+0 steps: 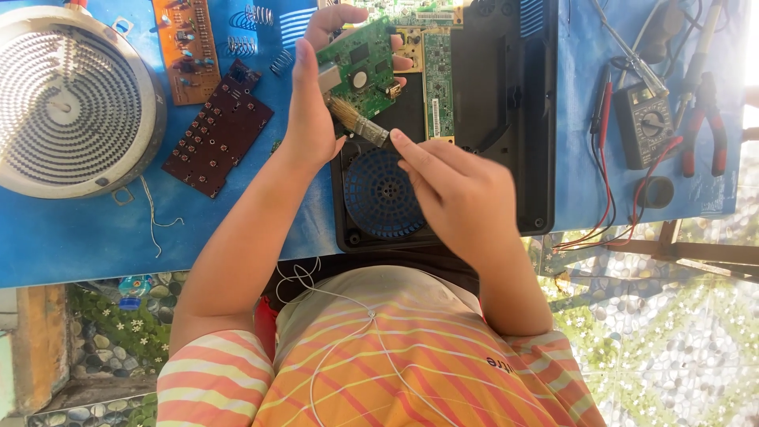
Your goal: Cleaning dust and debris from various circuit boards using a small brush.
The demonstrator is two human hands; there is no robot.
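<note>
Circuit boards: 4, i.e. 1 green (357,69), 1 orange (187,49), 1 dark red (218,128), 1 in casing (437,79). Brush (360,122) x1, meter (644,125) x1, pliers (706,126) x1, round heater coil (71,99) x1.

We work at a blue table (63,237). Left of our left hand (310,119) lie a dark board (217,130), an orange board (187,49), springs (251,32) and a round heater coil (71,99). Under both hands sits a black casing (506,119). Right of our right hand (458,194): a multimeter (644,122), red pliers (704,126).
</note>
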